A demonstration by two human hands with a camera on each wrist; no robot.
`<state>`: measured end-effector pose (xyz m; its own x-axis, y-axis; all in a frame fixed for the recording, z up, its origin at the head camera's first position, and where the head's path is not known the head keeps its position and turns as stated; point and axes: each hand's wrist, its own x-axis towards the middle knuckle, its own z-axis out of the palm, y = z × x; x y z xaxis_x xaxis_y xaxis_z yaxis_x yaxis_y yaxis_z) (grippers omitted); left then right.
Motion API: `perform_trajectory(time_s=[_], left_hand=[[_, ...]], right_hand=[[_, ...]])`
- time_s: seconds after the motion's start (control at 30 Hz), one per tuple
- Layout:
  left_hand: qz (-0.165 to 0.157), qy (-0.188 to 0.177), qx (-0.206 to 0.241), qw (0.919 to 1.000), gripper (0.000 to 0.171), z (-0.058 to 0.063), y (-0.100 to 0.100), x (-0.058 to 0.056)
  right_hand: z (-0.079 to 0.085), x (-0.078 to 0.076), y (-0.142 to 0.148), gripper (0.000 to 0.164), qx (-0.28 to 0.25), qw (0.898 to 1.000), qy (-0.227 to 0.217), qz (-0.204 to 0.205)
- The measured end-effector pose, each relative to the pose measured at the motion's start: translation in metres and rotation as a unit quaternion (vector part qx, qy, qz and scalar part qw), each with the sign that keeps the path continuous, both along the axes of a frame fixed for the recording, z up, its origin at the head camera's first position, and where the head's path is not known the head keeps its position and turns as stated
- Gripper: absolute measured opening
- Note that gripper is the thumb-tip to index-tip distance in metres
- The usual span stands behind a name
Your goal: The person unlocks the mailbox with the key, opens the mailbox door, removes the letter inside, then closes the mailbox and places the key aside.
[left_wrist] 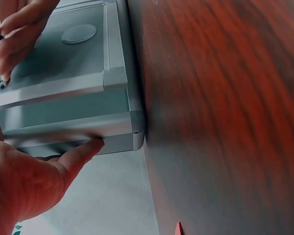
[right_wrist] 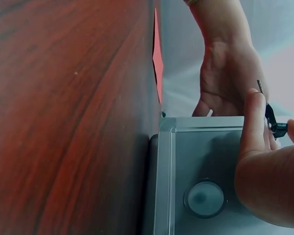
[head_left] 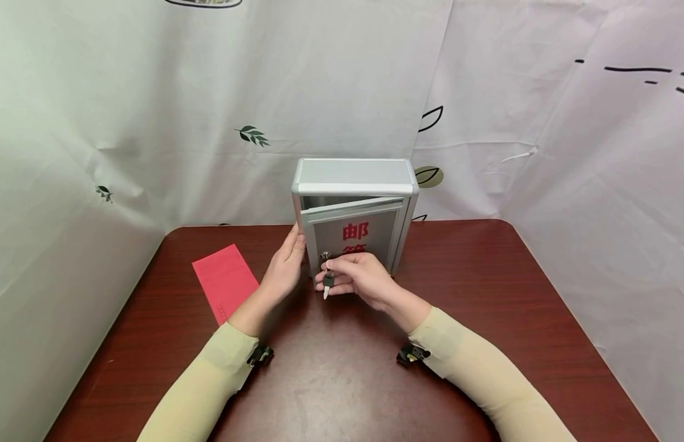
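Note:
A silver metal mailbox (head_left: 354, 174) with red lettering stands upright at the back of the table, its front door (head_left: 327, 230) ajar on the left side. My left hand (head_left: 283, 267) rests against the box's left side with its fingers fairly straight. At the door's lock (head_left: 326, 255), my right hand (head_left: 366, 277) pinches a key between thumb and fingers. A second key (head_left: 327, 283) with a black head dangles below it, metal tip down. In the left wrist view a gap shows between door and frame, and my left thumb (left_wrist: 83, 149) lies along the box's side.
A red envelope (head_left: 226, 279) lies flat on the dark wood table (head_left: 319, 393), left of the box and partly behind my left forearm. White printed cloth (head_left: 342, 80) hangs behind and at both sides. A round clear disc (right_wrist: 204, 198) sits on the door's lower front.

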<state>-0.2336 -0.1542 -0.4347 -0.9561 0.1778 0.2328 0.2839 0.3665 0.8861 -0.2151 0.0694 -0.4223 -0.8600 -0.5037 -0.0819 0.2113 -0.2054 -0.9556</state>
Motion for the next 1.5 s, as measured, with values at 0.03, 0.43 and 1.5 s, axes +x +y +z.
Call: perform_trajectory(time_s=[0.03,0.43,1.5], left_hand=[[0.001,0.000,0.000,1.0000,0.061,0.000,0.000,0.000],[-0.006,0.000,0.003,1.0000,0.060,-0.001,0.000,0.000],[0.006,0.008,-0.010,0.9999,0.061,-0.003,0.001,-0.001]], right_hand=[[0.000,-0.001,-0.001,0.032,0.000,1.000,0.000,-0.003],[0.000,-0.011,-0.009,0.030,-0.007,0.999,-0.007,-0.037],[0.000,-0.014,-0.019,0.031,-0.026,0.996,-0.015,-0.082]])
